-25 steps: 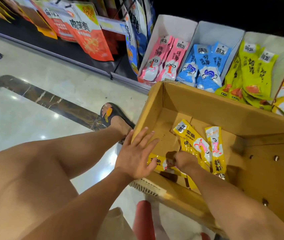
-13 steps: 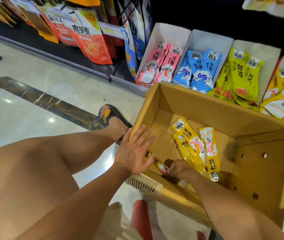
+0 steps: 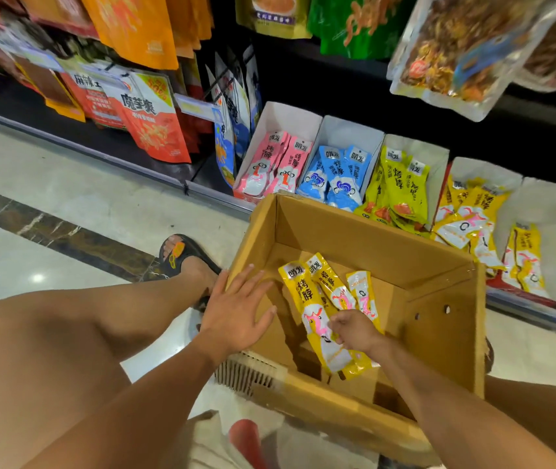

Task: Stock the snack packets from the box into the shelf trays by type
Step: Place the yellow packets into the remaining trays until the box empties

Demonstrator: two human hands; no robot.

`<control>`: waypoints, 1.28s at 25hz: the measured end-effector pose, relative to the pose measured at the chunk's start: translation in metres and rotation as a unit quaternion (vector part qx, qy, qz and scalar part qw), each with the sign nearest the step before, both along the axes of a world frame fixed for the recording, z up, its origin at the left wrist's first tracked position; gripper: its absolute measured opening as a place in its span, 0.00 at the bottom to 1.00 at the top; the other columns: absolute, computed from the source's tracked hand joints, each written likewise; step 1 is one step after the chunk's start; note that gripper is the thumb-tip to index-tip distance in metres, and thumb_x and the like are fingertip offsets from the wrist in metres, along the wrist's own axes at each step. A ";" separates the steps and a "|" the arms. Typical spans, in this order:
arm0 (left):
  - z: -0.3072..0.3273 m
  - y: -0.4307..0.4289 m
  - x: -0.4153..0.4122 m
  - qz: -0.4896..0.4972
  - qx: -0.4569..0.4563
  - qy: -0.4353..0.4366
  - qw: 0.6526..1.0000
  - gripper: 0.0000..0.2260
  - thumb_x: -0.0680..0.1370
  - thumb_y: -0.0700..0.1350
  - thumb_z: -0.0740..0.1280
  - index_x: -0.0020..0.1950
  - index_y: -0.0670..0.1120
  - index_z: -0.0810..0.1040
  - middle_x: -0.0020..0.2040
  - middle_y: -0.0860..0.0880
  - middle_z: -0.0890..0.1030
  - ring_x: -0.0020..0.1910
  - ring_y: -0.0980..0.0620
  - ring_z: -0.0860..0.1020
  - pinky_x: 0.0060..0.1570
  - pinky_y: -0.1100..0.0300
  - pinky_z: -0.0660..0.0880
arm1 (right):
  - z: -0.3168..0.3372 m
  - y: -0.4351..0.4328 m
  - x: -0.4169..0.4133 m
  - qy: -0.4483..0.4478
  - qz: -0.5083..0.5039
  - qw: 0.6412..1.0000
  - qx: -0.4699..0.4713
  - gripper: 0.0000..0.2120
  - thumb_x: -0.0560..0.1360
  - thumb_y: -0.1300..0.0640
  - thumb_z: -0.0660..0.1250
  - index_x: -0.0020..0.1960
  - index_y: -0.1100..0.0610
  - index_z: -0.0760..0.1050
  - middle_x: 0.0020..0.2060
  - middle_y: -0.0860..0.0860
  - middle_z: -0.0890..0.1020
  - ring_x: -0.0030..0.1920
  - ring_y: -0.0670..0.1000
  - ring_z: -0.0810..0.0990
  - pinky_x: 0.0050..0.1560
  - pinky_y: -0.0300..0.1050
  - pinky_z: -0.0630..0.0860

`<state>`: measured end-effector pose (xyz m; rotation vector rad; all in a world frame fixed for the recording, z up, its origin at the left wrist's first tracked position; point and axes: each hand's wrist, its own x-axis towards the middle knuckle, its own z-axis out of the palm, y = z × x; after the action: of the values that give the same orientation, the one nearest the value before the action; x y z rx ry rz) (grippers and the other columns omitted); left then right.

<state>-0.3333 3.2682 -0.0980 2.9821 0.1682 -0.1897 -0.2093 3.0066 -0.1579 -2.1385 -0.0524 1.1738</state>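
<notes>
Head view: a person crouches before a low shop shelf, the cardboard box (image 3: pixel 371 228) at 5 o'clock of the frame
Left hand (image 3: pixel 236 313): fingers straight, flat on the box's wall at 9 o'clock, gripping nothing
Right hand (image 3: pixel 354 330): inside the box, curled round a bunch of yellow packets (image 3: pixel 305 296), tops fanning toward 11 o'clock
Matching tray (image 3: pixel 483 167): at 2 o'clock of the box, already holding like packets
Doing it well: probably lift the bunch clear of the box's far wall first, then lay it in tops-up
Edges: narrow tray walls; hanging bags (image 3: pixel 466 45) overhead at 1 o'clock
Open room: above the box, toward 2 o'clock
</notes>
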 end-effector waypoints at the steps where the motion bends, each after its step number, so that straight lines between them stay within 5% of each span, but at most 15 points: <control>1: 0.001 -0.004 0.003 0.019 -0.016 0.000 1.000 0.28 0.82 0.65 0.45 0.78 0.57 0.68 0.81 0.54 0.64 0.83 0.52 0.51 0.79 0.38 0.45 | 0.014 0.000 0.001 -0.001 -0.032 0.999 0.024 0.11 0.81 0.60 0.65 0.39 0.56 0.77 0.34 0.52 0.74 0.28 0.47 0.75 0.28 0.39 0.70; 4: 0.013 -0.024 0.016 0.072 -0.085 -0.028 0.993 0.30 0.83 0.64 0.43 0.77 0.56 0.70 0.80 0.55 0.65 0.83 0.52 0.49 0.80 0.42 0.43 | 0.049 0.001 0.002 -0.016 -0.110 0.991 0.073 0.07 0.80 0.60 0.66 0.44 0.59 0.79 0.38 0.50 0.75 0.26 0.44 0.74 0.28 0.39 0.70; 7: 0.017 -0.050 0.029 0.101 -0.222 -0.021 0.970 0.28 0.84 0.63 0.49 0.79 0.52 0.66 0.81 0.53 0.64 0.82 0.52 0.55 0.80 0.50 0.54 | 0.077 0.006 -0.002 -0.034 -0.147 0.982 0.117 0.06 0.80 0.58 0.67 0.47 0.59 0.80 0.38 0.47 0.76 0.29 0.43 0.74 0.31 0.38 0.72; 9: 0.019 -0.063 0.039 0.190 -0.395 0.047 0.898 0.31 0.80 0.68 0.58 0.79 0.54 0.65 0.79 0.54 0.67 0.76 0.51 0.67 0.76 0.47 0.65 | 0.086 0.010 -0.006 -0.028 -0.160 0.976 0.145 0.05 0.80 0.57 0.67 0.50 0.56 0.81 0.36 0.45 0.77 0.30 0.43 0.75 0.33 0.38 0.73; 11: 0.017 -0.071 0.046 0.257 -0.557 0.063 0.787 0.29 0.75 0.69 0.67 0.71 0.56 0.75 0.67 0.54 0.80 0.62 0.49 0.81 0.64 0.43 0.77 | 0.088 0.013 -0.009 -0.022 -0.148 0.975 0.165 0.06 0.80 0.56 0.68 0.54 0.57 0.82 0.34 0.45 0.77 0.30 0.43 0.75 0.34 0.37 0.74; 13: 0.021 -0.074 0.049 0.283 -0.642 0.065 0.709 0.16 0.79 0.54 0.71 0.64 0.48 0.80 0.54 0.49 0.87 0.49 0.51 0.85 0.50 0.52 0.83 | 0.085 0.015 -0.011 -0.018 -0.128 0.976 0.173 0.07 0.80 0.56 0.68 0.54 0.57 0.82 0.35 0.46 0.77 0.31 0.43 0.75 0.34 0.36 0.74; 15: 0.023 -0.073 0.050 0.301 -0.667 0.063 0.679 0.10 0.81 0.43 0.70 0.62 0.44 0.81 0.53 0.46 0.87 0.46 0.51 0.85 0.44 0.56 0.82 | 0.079 0.015 -0.011 -0.015 -0.122 0.976 0.179 0.07 0.80 0.55 0.68 0.52 0.56 0.83 0.38 0.46 0.79 0.32 0.43 0.77 0.34 0.36 0.74; 18: 0.019 -0.066 0.052 0.317 -0.657 0.038 0.683 0.09 0.80 0.39 0.70 0.60 0.46 0.81 0.55 0.46 0.87 0.55 0.45 0.85 0.55 0.47 0.81 | 0.061 0.011 -0.005 -0.009 -0.132 0.979 0.156 0.08 0.81 0.54 0.66 0.54 0.53 0.83 0.45 0.46 0.84 0.34 0.43 0.78 0.34 0.37 0.74; 22: -0.001 -0.047 0.054 0.346 -0.576 0.018 0.741 0.09 0.80 0.39 0.70 0.57 0.50 0.81 0.52 0.51 0.86 0.54 0.49 0.84 0.51 0.56 0.80 | 0.007 -0.014 0.004 0.003 -0.161 0.985 0.057 0.04 0.79 0.60 0.67 0.52 0.56 0.81 0.48 0.52 0.82 0.29 0.45 0.79 0.28 0.38 0.69; 25: -0.013 -0.039 0.055 0.352 -0.556 0.017 0.753 0.09 0.81 0.41 0.69 0.60 0.50 0.80 0.55 0.51 0.85 0.55 0.50 0.83 0.55 0.54 0.78 | -0.038 -0.036 0.003 0.017 -0.117 0.992 -0.037 0.10 0.79 0.62 0.67 0.59 0.58 0.77 0.55 0.56 0.80 0.33 0.52 0.79 0.26 0.37 0.69; 32: -0.036 -0.035 0.056 0.374 -0.551 0.056 0.744 0.09 0.83 0.44 0.67 0.63 0.52 0.78 0.57 0.52 0.84 0.56 0.51 0.83 0.58 0.50 0.79 | -0.100 -0.043 -0.001 0.028 0.030 0.985 -0.168 0.32 0.74 0.56 0.70 0.76 0.54 0.64 0.59 0.60 0.80 0.55 0.59 0.81 0.50 0.50 0.77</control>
<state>-0.2775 3.2332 -0.1336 1.5468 0.8785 -0.2420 -0.2106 2.9637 -0.2582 -2.4066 0.1145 1.3557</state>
